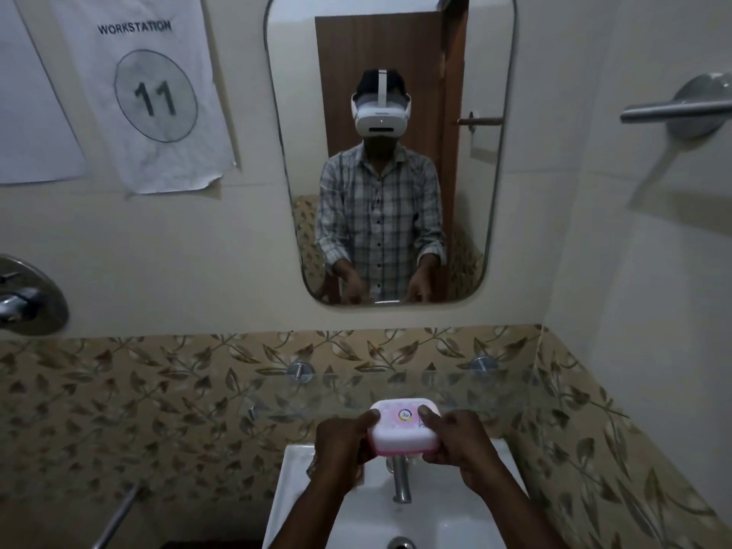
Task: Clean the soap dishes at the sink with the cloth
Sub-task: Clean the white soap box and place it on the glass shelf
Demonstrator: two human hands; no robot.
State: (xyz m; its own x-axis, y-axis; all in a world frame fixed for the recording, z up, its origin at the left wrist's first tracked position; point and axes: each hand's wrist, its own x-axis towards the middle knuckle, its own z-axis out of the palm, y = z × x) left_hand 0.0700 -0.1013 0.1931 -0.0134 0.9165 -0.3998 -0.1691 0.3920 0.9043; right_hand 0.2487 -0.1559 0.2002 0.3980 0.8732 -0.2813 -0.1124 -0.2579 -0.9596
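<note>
Both hands, left hand (344, 439) and right hand (455, 439), are gripping the lidded pink soap dish (403, 429) by its ends, long axis running left-right, lid facing up, above the sink (301, 505).

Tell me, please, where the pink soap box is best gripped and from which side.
Grip the soap box at its two ends, from left and right, as the left hand and right hand do. It is low, rounded and lies flat, so thumbs on top with fingers under the base probably hold steadier than pinching its curved corners.
</note>
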